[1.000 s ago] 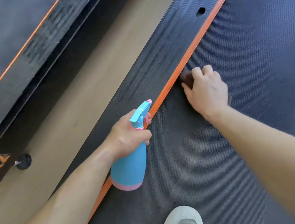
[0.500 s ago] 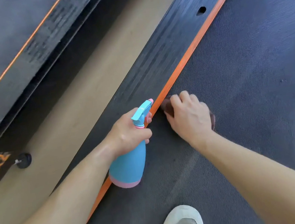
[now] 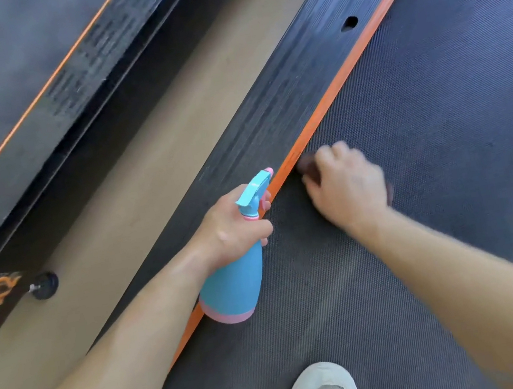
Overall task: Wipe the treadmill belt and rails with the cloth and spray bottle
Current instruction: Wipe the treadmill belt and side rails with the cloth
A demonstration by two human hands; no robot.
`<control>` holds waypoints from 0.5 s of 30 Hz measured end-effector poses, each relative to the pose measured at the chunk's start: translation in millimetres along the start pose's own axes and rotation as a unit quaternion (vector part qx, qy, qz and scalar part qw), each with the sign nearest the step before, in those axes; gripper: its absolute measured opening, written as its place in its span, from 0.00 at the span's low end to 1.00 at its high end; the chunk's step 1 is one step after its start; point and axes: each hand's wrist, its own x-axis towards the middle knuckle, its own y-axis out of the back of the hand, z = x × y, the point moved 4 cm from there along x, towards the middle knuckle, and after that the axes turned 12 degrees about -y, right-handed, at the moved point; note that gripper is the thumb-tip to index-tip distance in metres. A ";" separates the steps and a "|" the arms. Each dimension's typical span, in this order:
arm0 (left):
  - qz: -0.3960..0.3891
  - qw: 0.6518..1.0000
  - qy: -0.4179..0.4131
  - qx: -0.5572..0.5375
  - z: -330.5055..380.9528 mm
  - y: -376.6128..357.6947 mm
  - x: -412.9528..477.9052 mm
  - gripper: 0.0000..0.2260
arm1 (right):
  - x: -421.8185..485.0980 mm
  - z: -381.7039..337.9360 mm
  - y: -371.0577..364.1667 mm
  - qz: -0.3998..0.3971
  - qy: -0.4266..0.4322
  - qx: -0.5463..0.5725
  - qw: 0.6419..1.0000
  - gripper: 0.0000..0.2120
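Wiping the belt (image 3: pixel 444 146) edge with right grip (image 3: pixel 347 187) curled onto the dark cloth (image 3: pixel 307 168), just beside the orange rail (image 3: pixel 342 76), at two o'clock from the spray bottle (image 3: pixel 233 286) clamped in left grip (image 3: pixel 233 228). Next, likely: sweeping along toward one o'clock, keeping pressure.

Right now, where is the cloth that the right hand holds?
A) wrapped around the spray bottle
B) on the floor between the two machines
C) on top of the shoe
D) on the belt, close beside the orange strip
D: the right hand grips the cloth against the belt, just beside the orange strip.
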 end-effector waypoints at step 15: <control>0.001 1.000 0.004 0.010 1.7 -2.1 6.3 0.26 | -50.3 -13.5 -16.5 0.003 0.072 -0.010 0.997 0.15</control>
